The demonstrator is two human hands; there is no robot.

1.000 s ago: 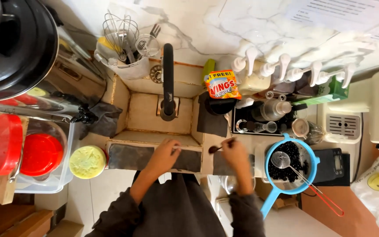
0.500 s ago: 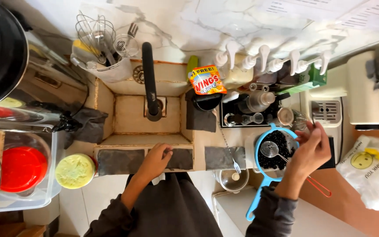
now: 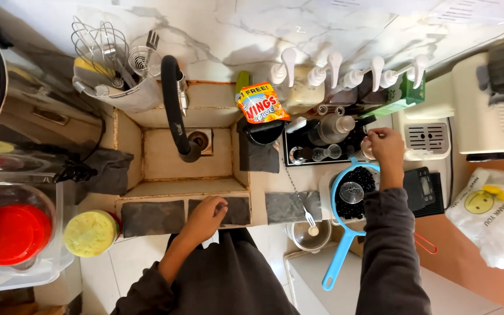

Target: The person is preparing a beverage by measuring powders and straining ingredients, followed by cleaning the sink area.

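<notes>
My right hand [image 3: 387, 149] reaches out over the blue colander [image 3: 340, 175] of black pearls, which has a small metal strainer [image 3: 352, 192] in it. The fingers curl around a small clear glass [image 3: 367, 149] at the right edge of the black tray [image 3: 298, 137]. My left hand [image 3: 206, 213] rests flat on the front rim of the sink [image 3: 147, 189], holding nothing. A long spoon [image 3: 300, 198] leans from the counter into a small metal pot [image 3: 310, 236] beside me.
A black tap [image 3: 173, 105] arches over the sink. A utensil holder with whisks [image 3: 109, 64] stands back left, pump bottles [image 3: 345, 73] line the wall, and a snack bag [image 3: 256, 102] sits nearby. At right are a scale [image 3: 424, 189] and a plastic bag [image 3: 491, 216]. Red lids [image 3: 16, 233] lie left.
My right hand has moved from the sink's front rim, past the colander, up to the glass at the tray. The view shifted right. My left hand stayed on the rim.
</notes>
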